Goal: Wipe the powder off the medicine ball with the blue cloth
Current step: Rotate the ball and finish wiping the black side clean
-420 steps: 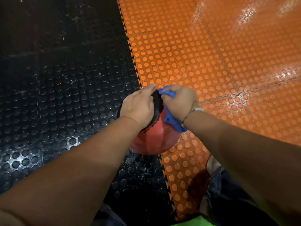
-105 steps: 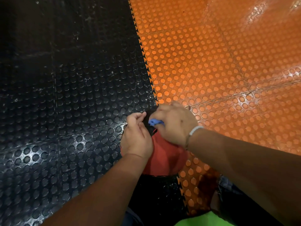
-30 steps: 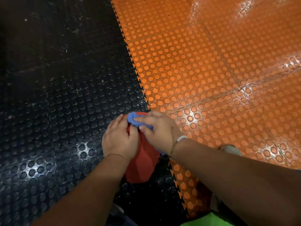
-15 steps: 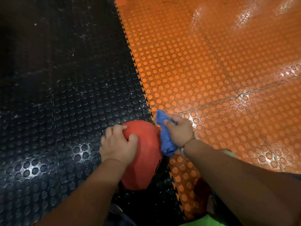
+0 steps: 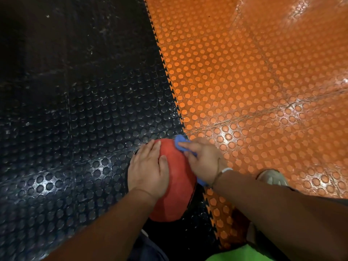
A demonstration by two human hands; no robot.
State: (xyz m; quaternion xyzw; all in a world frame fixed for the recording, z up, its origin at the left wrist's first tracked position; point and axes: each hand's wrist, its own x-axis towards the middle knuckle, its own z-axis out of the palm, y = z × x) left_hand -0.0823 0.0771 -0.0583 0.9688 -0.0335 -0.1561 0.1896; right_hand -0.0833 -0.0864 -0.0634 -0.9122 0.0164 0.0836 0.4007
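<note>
Far left on my feed is the black floor (image 5: 75, 129), studded rubber tiles with pale specks and patches of glare. The left forearm rises from the bottom edge. The left hand (image 5: 148, 170) lies flat on the upper left side of the ball (image 5: 177, 185), fingers straight and close together, thumb spread onto the red face. I read that grip as wide: palm pressing, nothing clasped.

The ball rests on the floor beside the toothed seam (image 5: 169, 72) where black meets orange, mostly on the black side, with its red surface turned up toward the camera. Whether powder lies on it I cannot tell.

At the ball's far right edge sits the cloth (image 5: 180, 141), blue and bunched, touching the red surface. A second bit of it pokes out below the right wrist. The right hand (image 5: 205, 161) has it: the grip is closed round the cloth, fingers curled on the fabric, and the forefinger reaches along the top and pushes it against the ball. A white band (image 5: 226, 169) and a thin cord circle that wrist.

Right of the seam spreads the orange floor (image 5: 263, 91), glossy and studded. A pale shoe (image 5: 272, 178) stands on it just beyond the right forearm. At the bottom edge I see a strip of bright green fabric (image 5: 235, 255).
</note>
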